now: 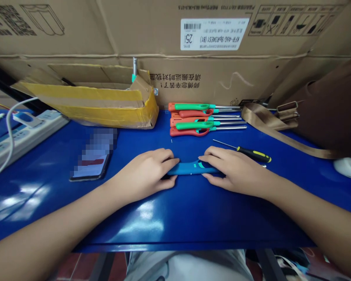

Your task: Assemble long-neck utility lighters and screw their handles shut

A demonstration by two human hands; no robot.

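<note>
A blue long-necked lighter (184,169) with turquoise inner parts lies level, low over the table, between both hands. My left hand (152,169) pinches its left end between thumb and fingers. Closed around the trigger side is my right hand (236,168), which covers the right end; only a bit of metal shows beyond it. Just behind the right hand rests a screwdriver (254,153) with a black and yellow handle. Farther back, several red, orange and green long-necked lighters (193,115) are stacked, their metal tubes pointing right.
A yellow-taped cardboard box (105,105) stands back left, a metal tube sticking out. Before it lies a phone (90,160); a power strip (26,130) sits far left. A brown bag (330,105), its strap (280,136) and a white object (349,167) occupy the right.
</note>
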